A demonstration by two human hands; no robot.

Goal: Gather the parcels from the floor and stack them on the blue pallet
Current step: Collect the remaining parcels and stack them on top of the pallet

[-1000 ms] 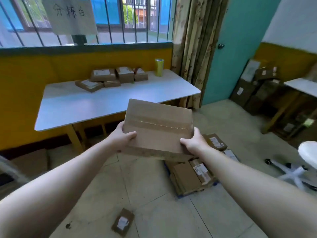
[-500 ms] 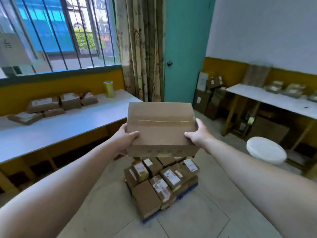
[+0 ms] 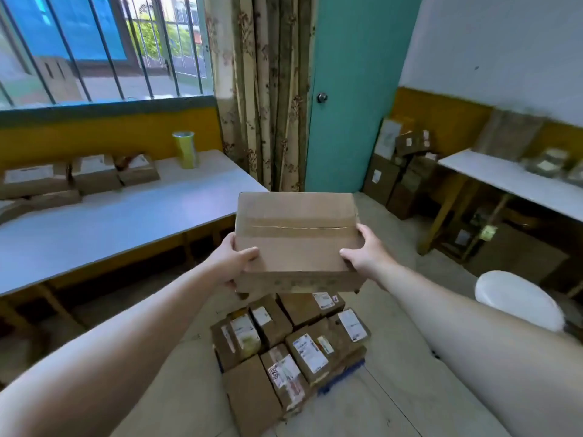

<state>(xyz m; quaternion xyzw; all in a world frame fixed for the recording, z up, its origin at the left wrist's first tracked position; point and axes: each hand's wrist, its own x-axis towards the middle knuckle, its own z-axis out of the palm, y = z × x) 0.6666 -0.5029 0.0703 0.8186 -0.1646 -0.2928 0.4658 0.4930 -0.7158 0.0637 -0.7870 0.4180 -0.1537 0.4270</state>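
Observation:
I hold a plain brown cardboard parcel (image 3: 296, 234) with a taped seam in front of me, level and in the air. My left hand (image 3: 232, 263) grips its left near corner and my right hand (image 3: 366, 257) grips its right side. Below it on the floor lies the blue pallet (image 3: 342, 378), only a sliver of its edge showing. Several labelled parcels (image 3: 303, 348) are stacked on the pallet and cover it. The held parcel hides the far end of that stack.
A long white table (image 3: 120, 222) at the left carries several parcels (image 3: 91, 173) and a yellow-green cup (image 3: 185, 149). A teal door (image 3: 347, 96), cartons (image 3: 394, 171) in the corner, a second table (image 3: 511, 181) and a white stool (image 3: 517, 298) stand at the right.
My view has swung right, from the window table toward the door and corner. The pallet stack has come to lie straight under the parcel, which stays held in both hands.

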